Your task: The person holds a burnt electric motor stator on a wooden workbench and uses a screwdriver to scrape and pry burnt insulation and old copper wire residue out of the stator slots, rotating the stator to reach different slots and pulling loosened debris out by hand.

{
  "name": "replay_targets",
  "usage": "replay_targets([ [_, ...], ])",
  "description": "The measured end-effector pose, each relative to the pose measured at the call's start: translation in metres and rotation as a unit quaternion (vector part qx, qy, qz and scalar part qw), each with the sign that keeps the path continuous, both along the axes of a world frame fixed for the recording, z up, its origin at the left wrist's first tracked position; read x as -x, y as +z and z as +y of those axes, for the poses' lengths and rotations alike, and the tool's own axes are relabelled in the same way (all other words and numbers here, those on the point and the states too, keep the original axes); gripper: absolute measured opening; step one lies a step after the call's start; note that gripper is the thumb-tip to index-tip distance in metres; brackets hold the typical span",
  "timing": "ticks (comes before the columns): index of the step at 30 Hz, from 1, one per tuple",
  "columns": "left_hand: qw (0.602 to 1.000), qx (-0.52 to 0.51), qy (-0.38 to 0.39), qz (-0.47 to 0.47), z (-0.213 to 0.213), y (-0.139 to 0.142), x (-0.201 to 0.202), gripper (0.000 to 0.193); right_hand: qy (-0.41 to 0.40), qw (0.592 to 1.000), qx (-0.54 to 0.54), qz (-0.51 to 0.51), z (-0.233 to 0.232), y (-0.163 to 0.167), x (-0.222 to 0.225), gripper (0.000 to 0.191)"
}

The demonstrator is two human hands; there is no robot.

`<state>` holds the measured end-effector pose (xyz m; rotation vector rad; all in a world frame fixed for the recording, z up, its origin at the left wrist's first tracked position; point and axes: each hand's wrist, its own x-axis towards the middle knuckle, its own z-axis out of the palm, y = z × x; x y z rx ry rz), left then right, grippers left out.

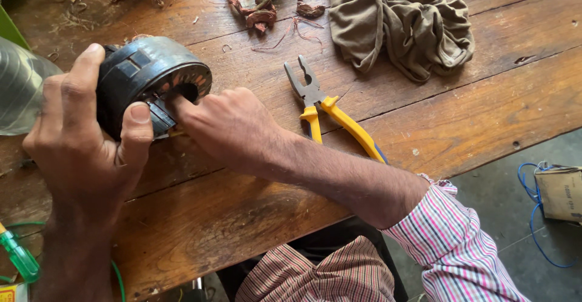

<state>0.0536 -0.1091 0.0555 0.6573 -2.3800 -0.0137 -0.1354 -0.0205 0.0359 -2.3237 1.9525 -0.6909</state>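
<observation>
Round motor core [151,75] gripped by left hand [85,144] at table's [473,114] left, right hand's [227,126] closed fingers pressed into its slots, pliers [327,108] just right.

Dark round motor stator [151,75], tilted on edge, on workbench [424,120]
</observation>
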Motion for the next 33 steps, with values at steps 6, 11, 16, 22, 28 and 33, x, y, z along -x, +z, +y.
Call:
replay_targets([
  [6, 1.000, 0.000, 0.002, 0.002, 0.000, -0.002, 0.000, 0.051, 0.003, 0.999, -0.041, 0.005, 0.003, 0.004, -0.003, 0.057],
  [11, 1.000, 0.004, -0.004, 0.003, -0.002, -0.003, 0.000, 0.049, 0.009, 0.996, -0.064, -0.068, 0.001, -0.005, -0.001, 0.051],
  [16, 1.000, 0.000, 0.006, 0.002, 0.001, -0.003, 0.000, 0.050, 0.015, 0.975, 0.021, -0.220, 0.000, -0.010, -0.004, 0.030],
  [22, 1.000, 0.006, 0.005, 0.004, 0.000, -0.001, 0.002, 0.051, 0.038, 0.915, -0.070, -0.396, 0.001, -0.001, -0.001, 0.029],
  [28, 1.000, -0.001, -0.001, 0.007, 0.000, -0.001, 0.000, 0.052, 0.001, 0.962, 0.021, -0.273, 0.003, -0.001, -0.006, 0.018],
  [33, 1.000, -0.011, -0.006, 0.012, 0.001, 0.001, 0.000, 0.053, -0.029, 0.980, -0.001, -0.199, 0.001, -0.009, -0.008, 0.025],
])
